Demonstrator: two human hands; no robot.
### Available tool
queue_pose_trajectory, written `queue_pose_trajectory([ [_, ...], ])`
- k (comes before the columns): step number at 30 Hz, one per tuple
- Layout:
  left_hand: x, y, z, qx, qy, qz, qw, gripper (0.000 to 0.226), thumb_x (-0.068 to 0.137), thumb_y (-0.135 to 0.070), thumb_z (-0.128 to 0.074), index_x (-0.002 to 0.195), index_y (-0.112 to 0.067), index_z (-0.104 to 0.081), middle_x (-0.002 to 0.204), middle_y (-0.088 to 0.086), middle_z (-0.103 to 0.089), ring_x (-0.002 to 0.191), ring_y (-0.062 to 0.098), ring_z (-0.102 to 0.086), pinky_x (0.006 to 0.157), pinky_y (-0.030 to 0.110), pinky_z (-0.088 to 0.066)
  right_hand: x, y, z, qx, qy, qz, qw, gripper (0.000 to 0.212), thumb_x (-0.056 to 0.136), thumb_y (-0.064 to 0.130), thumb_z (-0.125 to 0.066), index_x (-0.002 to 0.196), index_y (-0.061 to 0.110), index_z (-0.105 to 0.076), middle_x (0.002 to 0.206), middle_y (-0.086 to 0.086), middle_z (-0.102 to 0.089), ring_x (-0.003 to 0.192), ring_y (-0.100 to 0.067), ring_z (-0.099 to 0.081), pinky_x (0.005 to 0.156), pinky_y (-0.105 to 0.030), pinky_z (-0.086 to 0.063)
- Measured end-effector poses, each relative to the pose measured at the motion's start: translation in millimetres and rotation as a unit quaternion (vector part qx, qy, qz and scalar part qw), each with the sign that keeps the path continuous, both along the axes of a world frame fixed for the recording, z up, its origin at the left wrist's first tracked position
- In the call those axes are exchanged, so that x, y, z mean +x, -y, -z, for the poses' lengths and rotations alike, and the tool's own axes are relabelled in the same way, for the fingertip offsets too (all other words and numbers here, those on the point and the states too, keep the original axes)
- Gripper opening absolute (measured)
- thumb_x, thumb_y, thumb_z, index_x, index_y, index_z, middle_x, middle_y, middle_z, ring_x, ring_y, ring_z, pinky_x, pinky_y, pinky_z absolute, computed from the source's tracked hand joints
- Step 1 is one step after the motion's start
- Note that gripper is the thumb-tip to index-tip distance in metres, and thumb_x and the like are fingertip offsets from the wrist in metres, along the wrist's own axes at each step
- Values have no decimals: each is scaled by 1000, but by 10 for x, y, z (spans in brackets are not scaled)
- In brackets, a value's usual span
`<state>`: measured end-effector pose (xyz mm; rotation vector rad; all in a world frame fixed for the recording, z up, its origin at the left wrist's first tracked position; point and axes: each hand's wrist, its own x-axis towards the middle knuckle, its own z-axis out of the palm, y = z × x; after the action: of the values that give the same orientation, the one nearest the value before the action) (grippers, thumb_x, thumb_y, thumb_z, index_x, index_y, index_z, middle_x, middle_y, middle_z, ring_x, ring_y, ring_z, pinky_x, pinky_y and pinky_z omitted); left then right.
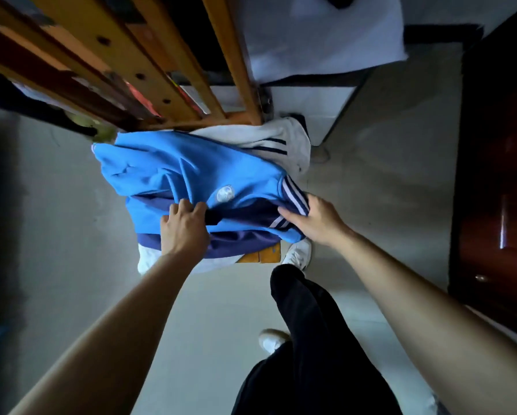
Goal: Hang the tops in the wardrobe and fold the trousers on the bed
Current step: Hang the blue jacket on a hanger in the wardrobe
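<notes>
Blue top [191,169] on clothes heap [284,136] — in left hand [185,229] and right hand [318,223]

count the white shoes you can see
2. One white shoe is just below the right hand gripping the blue jacket; the other shoe is lower, left of the black trouser leg.

Single head-worn camera (wide-angle) looks steeply down, close above the left hand [185,230], right hand [318,223] and floor [215,310]

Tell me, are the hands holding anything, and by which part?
Both hold the blue jacket. The left hand grips the fabric at its navy band, and the right hand grips the white-striped part at the side.
</notes>
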<state>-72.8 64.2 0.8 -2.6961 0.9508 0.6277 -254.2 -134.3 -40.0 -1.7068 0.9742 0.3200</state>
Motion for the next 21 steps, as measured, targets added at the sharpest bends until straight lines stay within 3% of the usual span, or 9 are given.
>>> queue_pose_trajectory([
  [4,-103,-456,-607,-75,7,-62,995,25,85,-13,-50,108,-14,-59,108,13,-54,104,36,-49,84,44,-39,103,-264,-902,-22,79,1,997,35,86,44,-73,69,15,-60,64,9,-62,68,-15,-60,67,-36,-50],
  [6,-197,-739,-977,-119,8,-102,988,30,90,-19,-50,119,-17,-57,117,12,-54,111,35,-48,86,44,-41,248,-431,-1391,-64,104,-17,992,35,86,41,-74,78,8,-65,74,-4,-67,76,-24,-63,70,-40,-51],
  [9,-368,-1243,-1547,-167,14,-128,978,38,91,-21,-57,129,-17,-54,126,10,-52,117,32,-48,90,42,-43,521,-762,-2120,-129,113,-39,984,37,84,43,-75,83,8,-62,84,-8,-65,82,-29,-58,68,-37,-42],
  [11,-471,-1567,-1926,-188,25,-133,973,40,91,-22,-59,130,-16,-53,128,9,-51,119,32,-47,92,41,-44,697,-1044,-2587,-79,151,-11,985,27,84,35,-76,79,10,-66,82,-9,-67,85,-32,-64,70,-42,-47],
  [14,-537,-1964,-2461,-199,27,-134,970,47,92,-32,-60,135,-18,-50,130,8,-49,123,30,-46,97,40,-43,929,-1527,-3268,48,217,25,975,10,85,22,-77,91,14,-74,95,-9,-74,94,-27,-70,76,-39,-55],
  [16,-518,-2136,-2766,-230,1,-155,961,56,88,-46,-64,136,-23,-48,129,8,-49,124,28,-45,99,40,-42,1106,-1840,-3668,98,263,26,959,11,82,20,-82,89,15,-74,87,-5,-75,82,-19,-71,71,-35,-57],
  [18,-491,-2272,-3017,-285,-13,-188,940,67,79,-61,-67,134,-27,-49,128,5,-51,122,25,-47,100,40,-43,1257,-2155,-4030,155,300,17,941,13,79,18,-84,87,14,-75,76,4,-74,71,-9,-69,63,-23,-57],
  [21,-439,-2455,-3301,-360,14,-243,901,80,70,-77,-62,133,-30,-47,125,2,-53,119,20,-50,98,39,-45,1418,-2571,-4412,240,322,-6,916,13,82,15,-81,92,10,-74,81,2,-75,76,-10,-70,65,-21,-57],
])
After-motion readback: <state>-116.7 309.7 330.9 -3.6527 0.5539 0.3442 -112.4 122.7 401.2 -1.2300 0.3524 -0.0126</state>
